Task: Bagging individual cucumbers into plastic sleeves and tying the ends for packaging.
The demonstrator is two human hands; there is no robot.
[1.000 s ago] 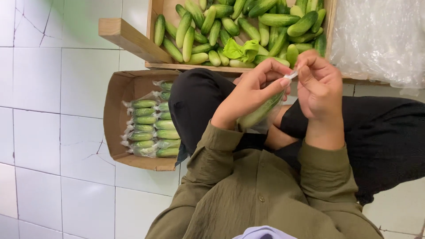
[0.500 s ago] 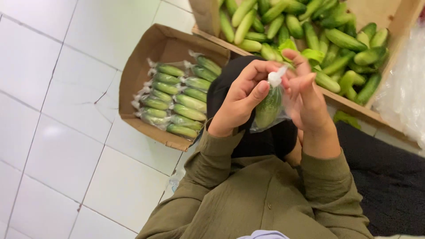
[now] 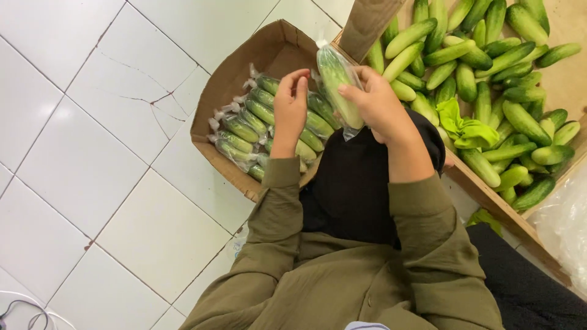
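My right hand (image 3: 379, 104) grips a cucumber sealed in a clear plastic bag (image 3: 338, 82), holding it upright above my black-clad knee. My left hand (image 3: 290, 110) is beside it, fingers apart and holding nothing, hovering over the cardboard box (image 3: 227, 79). That box holds several bagged cucumbers (image 3: 257, 122) laid in rows. Both arms wear olive green sleeves.
A wooden crate (image 3: 489, 201) at the upper right is full of loose cucumbers (image 3: 489, 67) with a green leaf (image 3: 461, 125) among them. Clear plastic sheeting (image 3: 565, 223) lies at the right edge. White floor tiles (image 3: 92, 153) fill the left, with a white cable (image 3: 24, 308) at the bottom-left corner.
My left hand has let go of the bagged cucumber and moved away to the left. My right hand alone now holds it, shifted toward the cardboard box. The view swung right.
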